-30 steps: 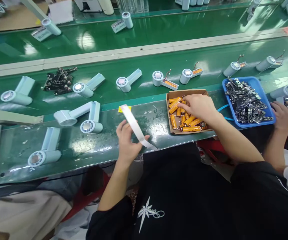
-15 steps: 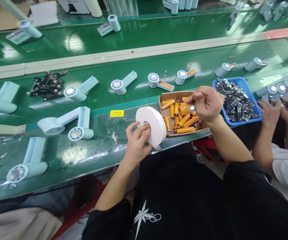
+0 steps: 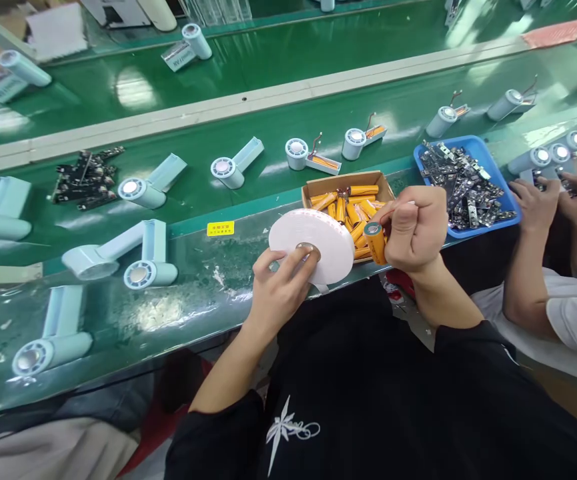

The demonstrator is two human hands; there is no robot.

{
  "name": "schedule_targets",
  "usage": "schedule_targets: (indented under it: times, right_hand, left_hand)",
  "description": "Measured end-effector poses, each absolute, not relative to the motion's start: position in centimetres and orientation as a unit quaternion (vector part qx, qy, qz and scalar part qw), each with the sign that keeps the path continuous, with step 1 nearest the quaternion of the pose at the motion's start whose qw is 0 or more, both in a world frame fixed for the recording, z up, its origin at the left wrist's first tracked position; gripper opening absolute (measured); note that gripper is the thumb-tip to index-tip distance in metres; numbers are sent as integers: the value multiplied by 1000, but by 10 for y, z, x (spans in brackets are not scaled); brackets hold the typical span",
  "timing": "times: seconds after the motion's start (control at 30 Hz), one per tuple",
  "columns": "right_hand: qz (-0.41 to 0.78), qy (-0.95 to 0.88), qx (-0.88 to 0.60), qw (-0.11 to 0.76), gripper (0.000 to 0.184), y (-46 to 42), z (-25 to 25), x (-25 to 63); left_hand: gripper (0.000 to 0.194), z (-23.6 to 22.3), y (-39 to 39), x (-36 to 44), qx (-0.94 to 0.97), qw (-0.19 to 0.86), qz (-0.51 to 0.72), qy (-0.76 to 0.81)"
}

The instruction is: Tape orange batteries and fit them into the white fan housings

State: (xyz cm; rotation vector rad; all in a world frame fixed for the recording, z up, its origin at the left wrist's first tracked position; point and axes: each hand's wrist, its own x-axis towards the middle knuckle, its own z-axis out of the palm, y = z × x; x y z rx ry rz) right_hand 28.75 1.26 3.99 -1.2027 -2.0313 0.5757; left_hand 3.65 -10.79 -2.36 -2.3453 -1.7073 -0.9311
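Note:
My left hand (image 3: 278, 290) grips a white roll of tape (image 3: 311, 244) by its core, holding it flat-faced over the bench's near edge. My right hand (image 3: 415, 227) is closed on an orange cylindrical battery (image 3: 375, 241), held right beside the roll. Behind both hands sits a small cardboard box (image 3: 318, 185) with several more orange batteries (image 3: 352, 207) in it.
A blue tray (image 3: 491, 167) of dark circuit boards stands to the right, with another person's hands (image 3: 553, 200) working beside it. Pale blue fan housings (image 3: 143, 190) lie along the green belt, and a pile of dark boards (image 3: 83, 177) sits at the left.
My right hand picked a battery out of the box and brought it next to the tape roll. My left hand turned the roll from edge-on to face-up and drew it nearer.

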Motion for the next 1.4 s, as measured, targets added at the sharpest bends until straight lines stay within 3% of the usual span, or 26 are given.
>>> schedule_targets:
  times: [0.23,0.33,0.43,0.5,0.57,0.8,0.9,0.97,1.07,1.13,1.2,1.27,1.4]
  right_hand:
    - [154,-817,-474,290,46,6,53,283]
    - [245,-797,-455,311,42,6,53,292]
    - [374,-773,-413,301,59,9,54,307]
    - [422,-755,-399,305,56,13,53,312]
    - [451,-719,-396,350,51,15,46,308]
    - [540,-455,-424,567,70,-1,-2,253]
    - [563,-392,-371,626,57,16,4,281]
    - [510,-369,-328,705,47,38,18,319]
    - [415,-346,-302,785,53,61,32,365]
    - [414,-384,-339,752,57,63,31,369]
    - [425,-441,-365,701,56,56,23,352]
    - [440,-490,-358,662,55,48,17,326]
    - [458,-555,-321,616,54,36,23,294]
  left_hand:
    - [64,-20,-105,41,-766,46,-297,-568]
    - [62,-15,-104,39,-757,52,-292,-582]
    - [67,-11,-104,36,-753,56,-294,-586]
    - [70,-12,-102,38,-751,48,-296,-588]
    - [70,-15,-98,45,-737,40,-306,-601]
    - [53,-20,-98,98,-653,86,-338,-672]
    - [51,-11,-128,102,-707,111,-282,-639]
    - [49,-7,-146,82,-731,82,-210,-644]
    - [58,-12,-147,24,-725,-52,-91,-681]
    - [60,-18,-120,-19,-723,-153,-63,-671]
    - [45,-21,-73,-50,-713,-185,-98,-669]
    - [38,-20,-13,-62,-679,-127,-147,-708]
    - [54,-13,99,-48,-634,-4,-97,-767]
